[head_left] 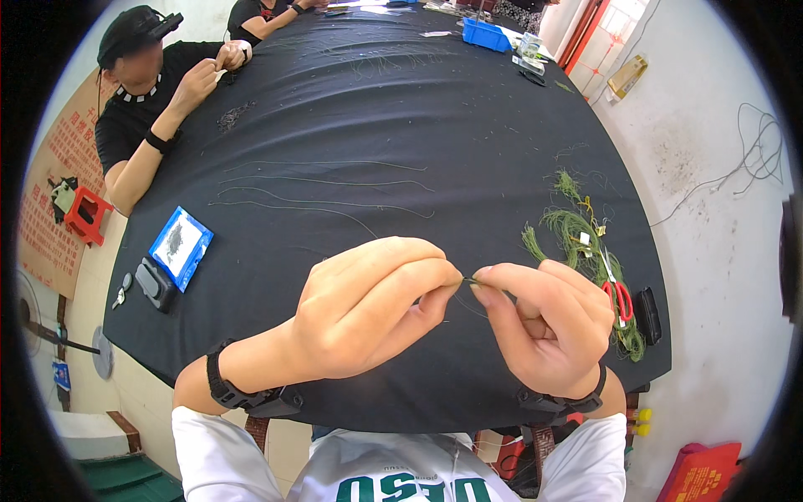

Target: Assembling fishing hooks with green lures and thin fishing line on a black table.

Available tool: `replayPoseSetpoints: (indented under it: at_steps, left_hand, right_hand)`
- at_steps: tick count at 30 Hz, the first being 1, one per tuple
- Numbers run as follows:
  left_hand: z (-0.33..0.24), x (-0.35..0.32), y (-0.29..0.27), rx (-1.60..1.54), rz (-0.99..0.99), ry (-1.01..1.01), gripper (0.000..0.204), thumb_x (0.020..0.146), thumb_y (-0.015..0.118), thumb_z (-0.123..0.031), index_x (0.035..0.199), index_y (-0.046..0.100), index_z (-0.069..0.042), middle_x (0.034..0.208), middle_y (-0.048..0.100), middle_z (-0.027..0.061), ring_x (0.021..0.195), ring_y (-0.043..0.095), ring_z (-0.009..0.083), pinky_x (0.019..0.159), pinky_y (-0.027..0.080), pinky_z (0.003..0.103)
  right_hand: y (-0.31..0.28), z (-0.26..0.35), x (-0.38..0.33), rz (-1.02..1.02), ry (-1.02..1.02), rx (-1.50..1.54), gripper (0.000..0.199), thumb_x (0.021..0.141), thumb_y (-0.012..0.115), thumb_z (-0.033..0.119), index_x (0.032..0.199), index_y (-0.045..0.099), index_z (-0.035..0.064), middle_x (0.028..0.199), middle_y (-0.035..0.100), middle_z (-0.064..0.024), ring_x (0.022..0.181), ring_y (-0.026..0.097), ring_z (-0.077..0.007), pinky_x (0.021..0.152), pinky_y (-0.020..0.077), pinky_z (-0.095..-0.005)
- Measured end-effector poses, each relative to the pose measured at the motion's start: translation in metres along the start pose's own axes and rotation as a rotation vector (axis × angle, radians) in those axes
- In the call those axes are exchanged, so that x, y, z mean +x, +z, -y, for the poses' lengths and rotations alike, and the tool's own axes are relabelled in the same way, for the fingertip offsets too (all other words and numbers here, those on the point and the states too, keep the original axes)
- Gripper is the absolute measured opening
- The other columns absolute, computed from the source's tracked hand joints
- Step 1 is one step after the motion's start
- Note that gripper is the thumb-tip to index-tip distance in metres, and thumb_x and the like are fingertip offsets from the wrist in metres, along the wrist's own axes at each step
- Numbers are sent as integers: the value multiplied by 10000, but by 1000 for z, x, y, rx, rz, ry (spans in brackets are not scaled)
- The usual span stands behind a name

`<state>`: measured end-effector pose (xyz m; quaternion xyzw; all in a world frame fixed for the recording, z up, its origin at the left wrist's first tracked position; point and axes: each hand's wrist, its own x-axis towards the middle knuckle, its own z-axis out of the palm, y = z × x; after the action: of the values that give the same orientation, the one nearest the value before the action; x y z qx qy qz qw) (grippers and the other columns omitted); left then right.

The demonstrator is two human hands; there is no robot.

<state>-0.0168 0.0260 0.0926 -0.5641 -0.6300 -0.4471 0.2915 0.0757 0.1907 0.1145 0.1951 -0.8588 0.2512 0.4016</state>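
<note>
My left hand (368, 309) and my right hand (548, 326) meet over the near part of the black-covered table, fingertips almost touching. Both are closed in a pinch on a thin dark-green cord (469, 279), of which only a short bit shows between them. A fine strand hangs below the fingertips; its far end is hard to follow. Beyond my hands, several thin green cords (326, 181) lie stretched out side by side on the cloth. To the right of my right hand lies a tangled bundle of green cord (569, 226), with red-handled scissors (617, 293) on it.
A blue-edged packet (182, 249) and a dark case (155, 284) lie at the left edge. A black case (647, 315) sits at the right edge. Another person (155, 100) works at the far left. A blue bin (486, 35) stands at the far end of the black-covered table (376, 117).
</note>
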Motion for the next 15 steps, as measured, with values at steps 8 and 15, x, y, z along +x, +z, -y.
replayPoseSetpoints:
  at_steps: [8,15]
  left_hand:
    - [-2,2,-2,-56,5,-38,230,661,704,88,870,627,33,817,632,140,685,632,201,573,508,265]
    - [-2,2,-4,-61,6,-55,230,676,696,91,886,629,27,833,631,135,601,577,140,489,450,218]
  right_hand:
    - [2,-4,0,12,-19,-32,260,627,729,-88,869,656,-23,613,568,-51,436,430,-138,393,322,-261]
    - [1,-3,0,9,-30,-32,263,626,725,-84,871,658,-19,621,580,-48,434,429,-135,389,322,-252]
